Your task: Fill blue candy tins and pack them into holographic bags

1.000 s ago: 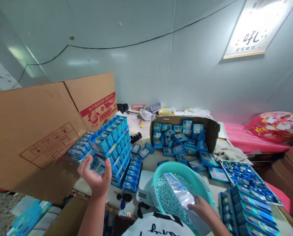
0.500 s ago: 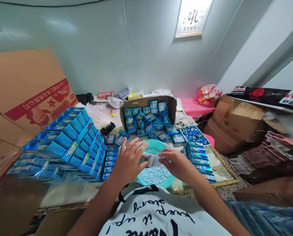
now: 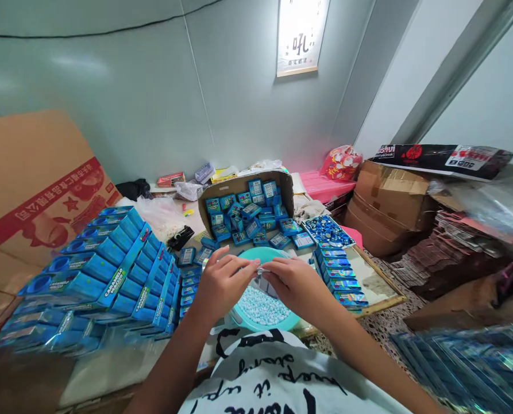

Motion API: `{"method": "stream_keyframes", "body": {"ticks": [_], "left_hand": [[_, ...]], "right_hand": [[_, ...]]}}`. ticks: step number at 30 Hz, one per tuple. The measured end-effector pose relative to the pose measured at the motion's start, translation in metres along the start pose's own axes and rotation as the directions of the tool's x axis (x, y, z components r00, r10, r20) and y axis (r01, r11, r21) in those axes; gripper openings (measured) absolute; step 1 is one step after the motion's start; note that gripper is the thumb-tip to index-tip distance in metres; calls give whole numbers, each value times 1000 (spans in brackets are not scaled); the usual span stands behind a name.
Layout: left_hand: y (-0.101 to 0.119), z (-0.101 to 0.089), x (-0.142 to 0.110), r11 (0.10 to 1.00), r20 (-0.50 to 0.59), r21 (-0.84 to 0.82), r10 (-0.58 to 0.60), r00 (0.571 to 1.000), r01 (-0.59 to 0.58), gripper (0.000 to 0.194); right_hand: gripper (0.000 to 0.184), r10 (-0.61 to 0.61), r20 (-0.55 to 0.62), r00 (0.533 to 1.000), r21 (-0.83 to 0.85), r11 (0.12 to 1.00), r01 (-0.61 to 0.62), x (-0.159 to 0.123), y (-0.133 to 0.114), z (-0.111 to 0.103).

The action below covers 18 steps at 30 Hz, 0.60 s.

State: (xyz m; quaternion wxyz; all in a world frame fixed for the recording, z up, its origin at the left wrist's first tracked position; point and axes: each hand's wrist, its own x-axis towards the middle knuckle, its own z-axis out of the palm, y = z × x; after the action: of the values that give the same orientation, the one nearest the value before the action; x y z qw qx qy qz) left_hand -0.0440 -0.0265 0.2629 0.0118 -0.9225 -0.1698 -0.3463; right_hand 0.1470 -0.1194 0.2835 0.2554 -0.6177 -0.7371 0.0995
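My left hand [image 3: 222, 283] and my right hand [image 3: 294, 283] meet over a teal basin [image 3: 243, 317] filled with small pale blue tablets [image 3: 262, 306]. Both hands are closed, pinching the top of a small silvery foil pouch [image 3: 262, 271] between their fingertips; most of the pouch is hidden behind my hands. The basin stands at the near edge of the table, just in front of my white printed shirt.
Stacked blue boxes [image 3: 110, 270] fill the left side beside a big cardboard sheet [image 3: 32, 184]. An open carton of small blue packs [image 3: 247, 210] lies behind the basin, with blue strips [image 3: 340, 279] to the right. Cardboard boxes [image 3: 389, 201] and stacked packaging stand at far right.
My left hand came away from the stacked boxes to join the right over the basin. Both hands drew together on the pouch. The view swung to the right.
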Motion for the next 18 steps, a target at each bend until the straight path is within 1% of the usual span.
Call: {"method": "stream_keyframes", "body": {"ticks": [2,4,7,11,12,16,18], "left_hand": [[-1,1,-4,998,-80,26,58,995,-56,35],[-3,2,-10,994,-128,34,104,986,-100,37],[-5,3,-18,990,-143,79,129,981,-119,37],[-6,3,-25,983,-156,117,161,975,-143,36],[-5,3,-26,984,-160,119,154,975,-136,36],[-3,2,-22,991,-193,127,64,979,-40,36],[-1,0,-20,985,-192,169,70,979,-37,34]], "right_hand": [[25,-7,-20,1000,-4,1000,7,2,-3,-1],[26,-37,-18,999,-17,999,36,2,-5,-3],[28,-74,-11,997,-15,997,73,4,-8,-4],[28,-71,-3,998,25,997,71,8,-9,-2],[28,-75,0,997,32,997,75,8,-8,-1],[27,-125,32,992,36,992,123,11,-7,2],[27,-130,44,991,39,991,128,13,-6,3]]}}
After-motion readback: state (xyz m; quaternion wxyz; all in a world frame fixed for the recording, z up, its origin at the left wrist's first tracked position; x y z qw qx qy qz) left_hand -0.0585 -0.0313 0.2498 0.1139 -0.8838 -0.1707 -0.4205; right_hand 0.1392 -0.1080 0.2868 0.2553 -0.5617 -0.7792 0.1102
